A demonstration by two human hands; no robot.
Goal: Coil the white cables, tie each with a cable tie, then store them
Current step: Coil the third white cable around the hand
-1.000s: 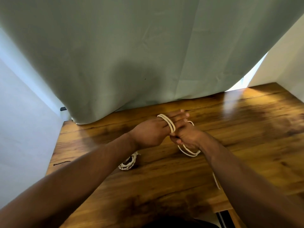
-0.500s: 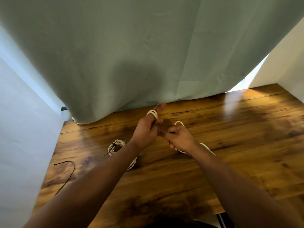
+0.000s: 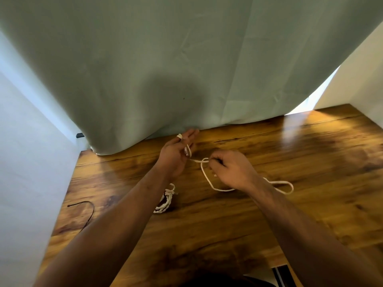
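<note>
A white cable (image 3: pixel 207 177) runs from my left hand (image 3: pixel 176 154) to my right hand (image 3: pixel 230 168) and trails in loops over the wooden table (image 3: pixel 310 162) to the right. My left hand is held up with straight fingers, and turns of the cable are wrapped round them. My right hand pinches the cable just right of the left palm. A second white cable (image 3: pixel 166 198), coiled into a bundle with a dark tie round it, lies on the table partly under my left forearm.
A dark cable tie (image 3: pixel 88 212) lies curved near the table's left edge. A pale green curtain (image 3: pixel 186 69) hangs along the back edge of the table. White walls stand on both sides.
My hands have drawn apart: the right hand has moved right and toward me, pulling cable out. The loops on my left fingers have become fewer, and loose cable now lies on the table.
</note>
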